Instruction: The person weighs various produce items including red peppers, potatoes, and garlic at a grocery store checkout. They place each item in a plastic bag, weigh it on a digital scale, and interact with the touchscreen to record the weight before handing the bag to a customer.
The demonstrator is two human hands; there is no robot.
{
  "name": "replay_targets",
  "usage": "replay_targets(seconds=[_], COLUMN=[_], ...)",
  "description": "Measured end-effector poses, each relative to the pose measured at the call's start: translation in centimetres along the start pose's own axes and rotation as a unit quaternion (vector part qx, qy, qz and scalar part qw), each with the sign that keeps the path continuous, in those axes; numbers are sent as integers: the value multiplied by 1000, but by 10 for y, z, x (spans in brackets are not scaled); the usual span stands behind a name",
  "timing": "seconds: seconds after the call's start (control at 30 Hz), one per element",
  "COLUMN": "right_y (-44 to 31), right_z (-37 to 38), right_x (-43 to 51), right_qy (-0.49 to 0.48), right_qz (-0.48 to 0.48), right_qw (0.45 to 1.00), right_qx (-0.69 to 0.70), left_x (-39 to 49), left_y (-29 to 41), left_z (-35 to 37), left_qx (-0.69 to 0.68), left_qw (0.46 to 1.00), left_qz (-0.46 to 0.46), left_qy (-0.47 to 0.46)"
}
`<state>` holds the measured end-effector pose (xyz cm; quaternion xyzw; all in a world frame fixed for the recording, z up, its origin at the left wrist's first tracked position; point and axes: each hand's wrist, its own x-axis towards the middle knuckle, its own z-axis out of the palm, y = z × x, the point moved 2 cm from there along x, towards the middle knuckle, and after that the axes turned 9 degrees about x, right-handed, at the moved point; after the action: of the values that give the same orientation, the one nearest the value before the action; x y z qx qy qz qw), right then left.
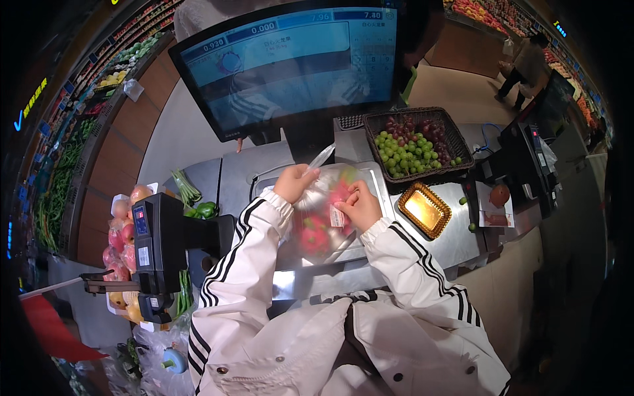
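A clear plastic bag with dragon fruit in it rests over the metal weighing plate of a scale. My left hand grips the gathered neck of the bag, and its twisted end sticks up past my fingers. On the bag's right side is a white printed label. My right hand has its thumb and fingers at the label's upper right edge; whether they pinch it or press it on cannot be told. Just beyond my hands stands the scale's lit screen.
Right of the scale are a dark woven basket of grapes and a gold tray. A label printer, green peppers and packed apples stand left. A person walks at far right; another person's fingers show below the screen.
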<state>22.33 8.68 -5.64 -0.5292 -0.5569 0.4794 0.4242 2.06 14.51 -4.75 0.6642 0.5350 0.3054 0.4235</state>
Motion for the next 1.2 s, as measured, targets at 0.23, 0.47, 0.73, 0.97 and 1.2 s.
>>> replay_targets(seconds=[0.23,0.47,0.73,0.97,1.2], right_y=[-32,-20,32,126,179], right_z=[17,5,-46,-63,-35], right_x=[-28,1,-78,-157,-196], right_qy=[-308,-142,-78,-362,-399], right_qz=[-17,32,119,281,249], right_qw=[933,951,948,874,873], right_qx=[186,272,286,159,129], left_x=[-48,-88,-8,38,54], left_y=[12,-18,-148,-289,-313], left_z=[-17,-120,-201,-225,-176], left_qx=[-229,-468,-559,-562,-629], left_qw=[969,842,740,670,657], left_qz=[-88,-127,-61,-61,-56], left_qy=[-2,237,369,482,411])
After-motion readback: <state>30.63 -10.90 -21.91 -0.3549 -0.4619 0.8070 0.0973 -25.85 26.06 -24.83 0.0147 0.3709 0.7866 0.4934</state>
